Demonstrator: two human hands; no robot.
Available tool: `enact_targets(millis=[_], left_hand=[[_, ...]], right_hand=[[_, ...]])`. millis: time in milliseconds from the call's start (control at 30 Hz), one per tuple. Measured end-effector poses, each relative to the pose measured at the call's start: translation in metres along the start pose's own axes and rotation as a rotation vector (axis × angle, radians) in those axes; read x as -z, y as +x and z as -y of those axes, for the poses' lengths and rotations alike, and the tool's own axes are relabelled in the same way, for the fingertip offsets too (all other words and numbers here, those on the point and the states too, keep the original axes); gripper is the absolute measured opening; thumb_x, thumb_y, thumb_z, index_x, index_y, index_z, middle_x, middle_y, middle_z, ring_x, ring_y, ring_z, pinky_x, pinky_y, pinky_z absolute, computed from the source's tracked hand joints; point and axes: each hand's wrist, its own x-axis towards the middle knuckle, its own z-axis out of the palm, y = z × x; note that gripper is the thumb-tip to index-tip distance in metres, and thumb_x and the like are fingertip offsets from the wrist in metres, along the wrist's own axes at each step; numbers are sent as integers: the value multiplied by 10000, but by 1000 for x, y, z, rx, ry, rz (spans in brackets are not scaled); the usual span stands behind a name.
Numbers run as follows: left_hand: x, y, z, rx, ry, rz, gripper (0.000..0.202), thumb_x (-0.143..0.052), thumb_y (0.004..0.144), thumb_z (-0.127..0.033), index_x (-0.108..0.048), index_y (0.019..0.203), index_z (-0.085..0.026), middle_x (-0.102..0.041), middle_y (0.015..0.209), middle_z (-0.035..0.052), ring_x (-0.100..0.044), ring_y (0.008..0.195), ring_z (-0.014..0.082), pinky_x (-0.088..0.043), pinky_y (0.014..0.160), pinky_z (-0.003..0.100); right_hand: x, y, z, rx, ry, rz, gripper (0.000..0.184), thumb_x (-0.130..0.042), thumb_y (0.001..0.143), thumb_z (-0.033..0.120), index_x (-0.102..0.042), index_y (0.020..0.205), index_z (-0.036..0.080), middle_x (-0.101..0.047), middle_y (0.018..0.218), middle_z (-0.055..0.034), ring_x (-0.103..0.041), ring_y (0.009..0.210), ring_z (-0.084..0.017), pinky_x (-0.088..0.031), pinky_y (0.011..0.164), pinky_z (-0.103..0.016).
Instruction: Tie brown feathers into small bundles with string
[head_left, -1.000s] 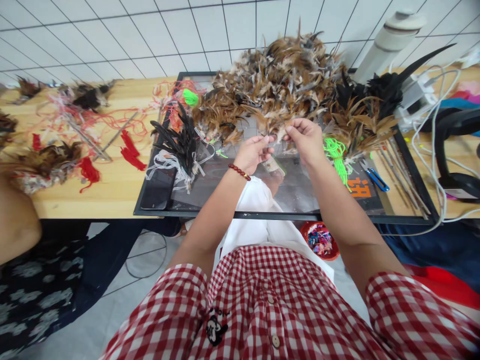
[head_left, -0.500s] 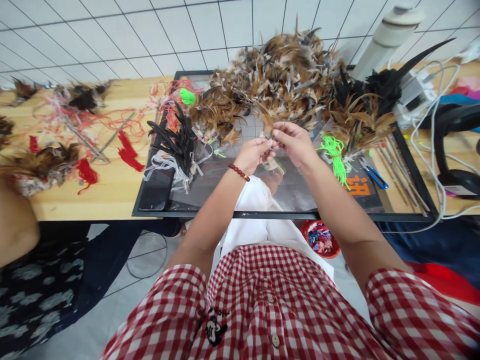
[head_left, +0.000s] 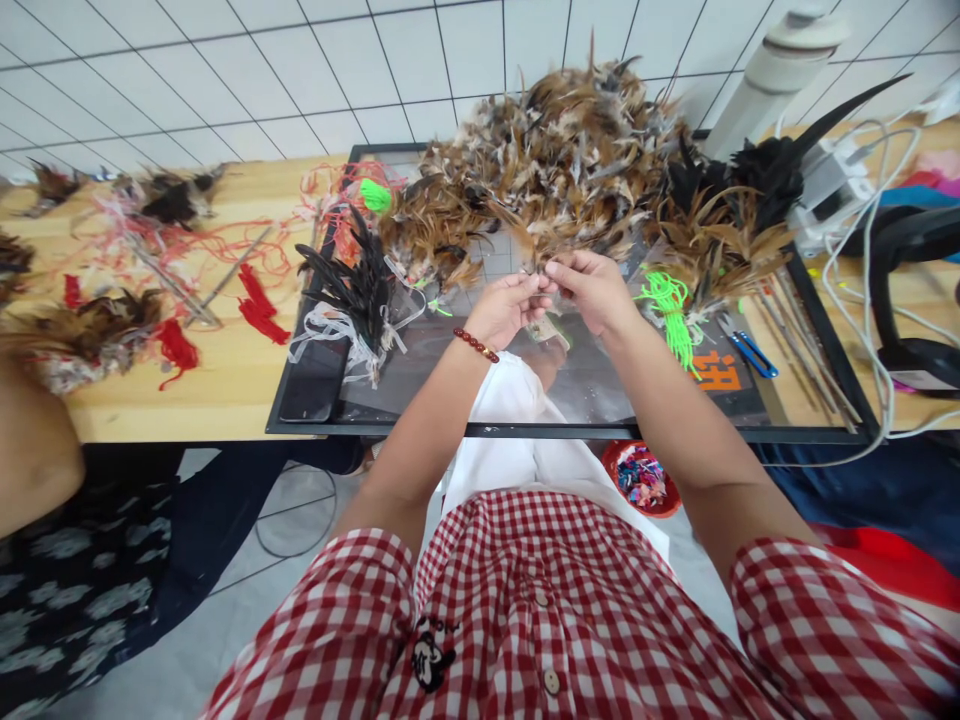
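Note:
My left hand (head_left: 504,308) and my right hand (head_left: 590,288) meet over the glass-topped table (head_left: 420,385), fingers pinched together on a small bunch of brown feathers (head_left: 541,256). The bunch fans away from my fingertips toward the big heap of brown and grey feathers (head_left: 570,150) behind. A red bead bracelet (head_left: 475,344) circles my left wrist. A small bottle-like item (head_left: 551,330) lies under my hands, partly hidden.
Black feathers tied with white ribbon (head_left: 356,290) lie left of my hands. Neon green cord (head_left: 667,305), blue snips (head_left: 746,350) and thin sticks (head_left: 806,355) lie right. Red tassels (head_left: 259,300) sit on the wooden table. Another person's arm (head_left: 34,450) is at left. A red bowl (head_left: 641,478) sits below.
My right hand has drawn left and closer to my left hand, so both now pinch the feather bunch together. The view has barely shifted.

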Motion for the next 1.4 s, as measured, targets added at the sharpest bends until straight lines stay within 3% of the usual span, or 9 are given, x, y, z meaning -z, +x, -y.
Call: enact_targets(millis=[100,267,667,800,933,1033,1200,1333,1400], left_hand=[[3,4,2,27,-58,-29,126,-679,924,-195,-647,815,-140,-759,830,28,-711,720,76,-555,791,218],[3,7,5,72,-82,-15,113,-661,934,-169,-654,829,-127,-745,763,24,-714,710,76,-557,852,221],[3,1,-2,103,17,47,186,-620,939,-95,-642,755,-103,-655,613,-15,-591,509,23,-482,550,130],[3,1,-1,101,34,72,176,-642,925,-106,-650,749,-99,-614,578,-22,-553,469,30,-431,480,138],[3,-2,-4,190,0,186,201,-622,932,-91,-646,733,-94,-612,572,-17,-560,460,32,-423,472,138],[4,-3,-5,216,8,232,146,-644,924,-100,-681,783,-86,-663,612,4,-602,484,43,-466,506,148],[4,-3,-3,118,66,211,129,-701,907,-181,-703,821,-85,-757,770,64,-732,680,106,-584,696,215],[2,-1,0,73,122,111,145,-747,871,-192,-679,784,-98,-708,660,20,-656,554,66,-552,647,190],[3,0,-1,36,99,32,129,-727,884,-181,-673,794,-106,-692,644,3,-635,543,54,-541,651,181]], right_hand=[[-1,1,2,45,-16,-58,474,-914,591,564,-597,607,212,-649,643,11,-619,667,-144,-509,611,-283],[-3,-1,-2,66,-24,-9,401,-927,565,504,-680,624,194,-687,671,6,-623,663,-140,-539,673,-301],[-5,1,-13,118,-39,-24,420,-915,589,557,-723,707,202,-684,707,17,-615,710,-139,-509,696,-295],[-3,-2,-7,-36,16,112,489,-883,629,625,-672,718,192,-622,630,26,-575,629,-109,-466,590,-244],[2,-4,3,-259,152,280,528,-939,543,592,-613,643,189,-621,589,23,-569,567,-101,-460,527,-224],[3,-5,7,-237,163,234,468,-950,570,487,-597,603,182,-613,557,31,-541,515,-85,-452,512,-219],[-1,-3,3,-118,40,87,424,-913,651,440,-585,571,183,-566,516,37,-490,485,-78,-392,494,-225],[-3,-1,-1,-1,-157,27,393,-848,728,460,-603,583,189,-556,552,32,-499,552,-101,-412,560,-252],[1,0,1,102,-327,-67,350,-769,804,467,-640,632,191,-597,619,12,-537,626,-123,-439,619,-269]])
